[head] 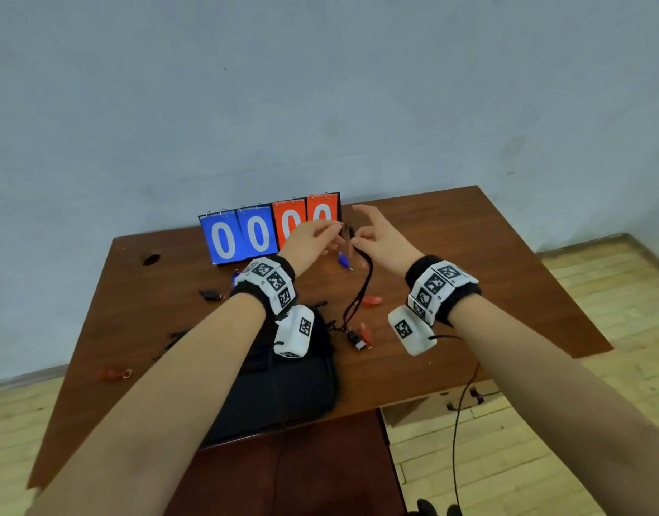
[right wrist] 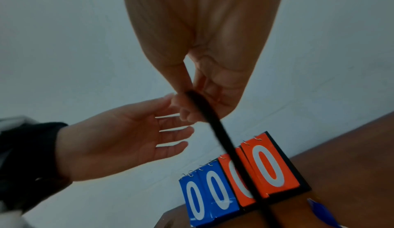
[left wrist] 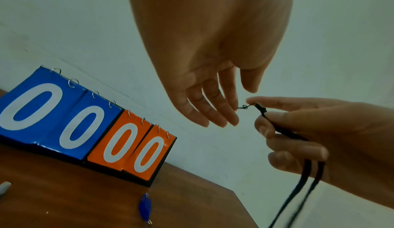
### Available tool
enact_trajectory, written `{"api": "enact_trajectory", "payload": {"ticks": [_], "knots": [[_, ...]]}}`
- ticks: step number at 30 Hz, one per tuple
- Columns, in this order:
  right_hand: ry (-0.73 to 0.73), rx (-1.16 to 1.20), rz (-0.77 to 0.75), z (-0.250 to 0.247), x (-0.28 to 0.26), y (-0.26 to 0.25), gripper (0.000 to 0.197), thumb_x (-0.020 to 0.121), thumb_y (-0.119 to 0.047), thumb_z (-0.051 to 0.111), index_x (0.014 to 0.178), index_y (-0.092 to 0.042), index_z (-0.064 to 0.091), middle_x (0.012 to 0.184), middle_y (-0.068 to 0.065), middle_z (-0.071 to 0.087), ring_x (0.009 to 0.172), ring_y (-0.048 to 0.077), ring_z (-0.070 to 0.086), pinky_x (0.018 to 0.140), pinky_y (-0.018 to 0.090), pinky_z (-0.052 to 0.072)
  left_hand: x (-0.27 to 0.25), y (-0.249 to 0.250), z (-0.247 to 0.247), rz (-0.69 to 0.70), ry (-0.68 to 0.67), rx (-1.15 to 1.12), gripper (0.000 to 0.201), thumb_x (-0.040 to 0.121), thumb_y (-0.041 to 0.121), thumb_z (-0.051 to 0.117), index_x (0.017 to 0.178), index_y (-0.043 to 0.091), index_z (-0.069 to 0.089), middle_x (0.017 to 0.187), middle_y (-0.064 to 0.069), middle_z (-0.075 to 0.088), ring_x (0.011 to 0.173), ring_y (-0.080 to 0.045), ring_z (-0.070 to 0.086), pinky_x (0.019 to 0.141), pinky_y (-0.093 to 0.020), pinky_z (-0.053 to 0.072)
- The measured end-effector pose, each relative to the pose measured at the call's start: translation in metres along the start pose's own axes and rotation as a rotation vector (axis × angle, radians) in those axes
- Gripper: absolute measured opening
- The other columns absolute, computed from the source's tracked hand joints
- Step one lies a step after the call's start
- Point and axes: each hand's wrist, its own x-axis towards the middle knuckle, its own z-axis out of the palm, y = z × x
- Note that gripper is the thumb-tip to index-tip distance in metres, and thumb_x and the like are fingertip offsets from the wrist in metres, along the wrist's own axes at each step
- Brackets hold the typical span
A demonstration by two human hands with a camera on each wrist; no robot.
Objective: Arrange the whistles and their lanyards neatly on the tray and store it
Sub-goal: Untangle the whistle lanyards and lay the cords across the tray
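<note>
- Bench (head: 450, 255): brown wood-look top, flat, set against pale wall; dark round hole near far-left corner.
- Scoreboard (head: 270, 230): flip-card type, upright at bench's far edge; 2 glossy blue cards + 2 orange, white "0" on each, wire rings on top. Both hands held in front of its orange half, partly hiding it in head view.
- Black bag (head: 283, 385): soft fabric, near edge of bench, under left forearm.
- Lanyard (head: 359, 292): black flat cord, doubled; hangs from raised hands down to bench, crossing scoreboard in right wrist view.
- Black whistle (head: 357, 340): at lanyard's lower end, lying on bench, just beside an orange whistle (head: 365, 332).
- Other whistles loose on bench: blue (head: 343, 260) below hands; orange (head: 372, 300) rt of lanyard; black (head: 210, 294) lt of left wrist; reddish one (head: 110, 374) w/ metal ring near front-left, blurred.
- Left hand (head: 313, 242): fingers nearly straight, tips at thin loop on lanyard's top end; actual pinch can't be told.
- Right hand (head: 382, 240): thumb + curled fingers pinch lanyard's top end, cord running through fist.
- Wrists: black bands w/ white marker blocks.
</note>
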Motion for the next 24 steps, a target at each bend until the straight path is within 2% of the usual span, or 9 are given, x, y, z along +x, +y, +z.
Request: {"api": "enact_trajectory", "payload": {"ticks": [2,5,7,9,13,16,19,21,24], "knots": [[-0.038,-0.022,0.015,0.008,-0.004,-0.013,0.062,0.093,-0.008,0.049,0.146,-0.019,0.019,0.077,0.012,0.063,0.055,0.018,0.053,0.061,0.033,0.049,-0.011,0.004,-0.010,0.020,-0.020,-0.023,0.033,0.098,0.032,0.046,0.123,0.014,0.058,0.096,0.004,0.066,0.091,-0.010,0.063,0.084,-0.024,0.051],[-0.100,-0.083,0.022,0.020,-0.008,-0.031,0.063,0.094,-0.012,0.050,0.147,-0.024,0.018,0.072,0.006,0.063,0.056,0.021,0.051,0.061,0.036,0.046,-0.026,0.006,-0.026,0.019,-0.041,-0.104,0.031,0.095,0.029,0.053,0.123,0.019,0.057,0.102,0.002,0.065,0.093,-0.010,0.063,0.086,-0.026,0.051],[-0.126,-0.095,0.023,0.029,-0.011,-0.041,0.063,0.094,-0.012,0.049,0.147,-0.026,0.017,0.073,0.009,0.063,0.054,0.021,0.049,0.058,0.033,0.044,-0.034,0.005,-0.035,0.007,-0.064,-0.139,0.028,0.093,0.027,0.057,0.120,0.021,0.059,0.108,0.000,0.065,0.099,-0.011,0.062,0.088,-0.027,0.052],[-0.145,-0.100,0.014,0.040,-0.014,-0.049,0.063,0.095,-0.013,0.049,0.147,-0.026,0.017,0.076,0.012,0.063,0.052,0.020,0.048,0.055,0.029,0.043,-0.044,-0.001,-0.043,-0.004,-0.085,-0.118,0.019,0.093,0.026,0.057,0.110,0.020,0.063,0.105,0.003,0.064,0.100,-0.010,0.060,0.089,-0.028,0.052],[-0.145,-0.145,0.043,0.066,-0.018,-0.055,0.062,0.095,-0.020,0.053,0.147,-0.025,0.019,0.070,0.006,0.061,0.050,0.014,0.048,0.052,0.021,0.043,-0.065,-0.022,-0.060,-0.060,-0.127,-0.082,0.018,0.092,0.027,0.058,0.097,0.011,0.063,0.104,-0.009,0.068,0.104,-0.024,0.063,0.095,-0.036,0.051],[-0.180,-0.176,0.068,0.086,-0.017,-0.052,0.050,0.094,-0.021,0.055,0.140,-0.020,0.036,0.067,0.002,0.060,0.051,0.012,0.049,0.056,0.023,0.044,-0.080,-0.039,-0.074,-0.121,-0.178,-0.117,0.013,0.092,0.024,0.057,0.094,0.011,0.059,0.090,-0.008,0.069,0.097,-0.026,0.066,0.092,-0.036,0.052],[-0.202,-0.268,0.079,0.103,-0.018,-0.051,0.030,0.095,-0.022,0.054,0.121,-0.009,0.059,0.067,0.000,0.059,0.052,0.009,0.049,0.058,0.019,0.044,-0.094,-0.056,-0.090,-0.125,-0.130,-0.037,0.010,0.092,0.023,0.058,0.092,0.013,0.059,0.078,-0.006,0.067,0.080,-0.018,0.066,0.082,-0.028,0.055],[-0.228,-0.319,0.096,0.112,-0.020,-0.048,0.026,0.094,-0.022,0.055,0.111,-0.006,0.066,0.067,-0.002,0.060,0.054,0.008,0.050,0.059,0.018,0.043,-0.104,-0.071,-0.104,-0.143,-0.124,0.015,0.011,0.091,0.020,0.059,0.092,0.009,0.060,0.080,-0.008,0.068,0.077,-0.014,0.065,0.080,-0.025,0.055],[-0.255,-0.378,0.138,0.122,-0.022,-0.037,0.023,0.094,-0.022,0.056,0.107,-0.008,0.069,0.069,-0.004,0.062,0.061,0.006,0.053,0.064,0.016,0.041,-0.120,-0.098,-0.126,-0.185,-0.162,0.044,0.009,0.090,0.011,0.059,0.090,0.003,0.064,0.080,-0.010,0.069,0.075,-0.012,0.066,0.074,-0.018,0.055]]}}
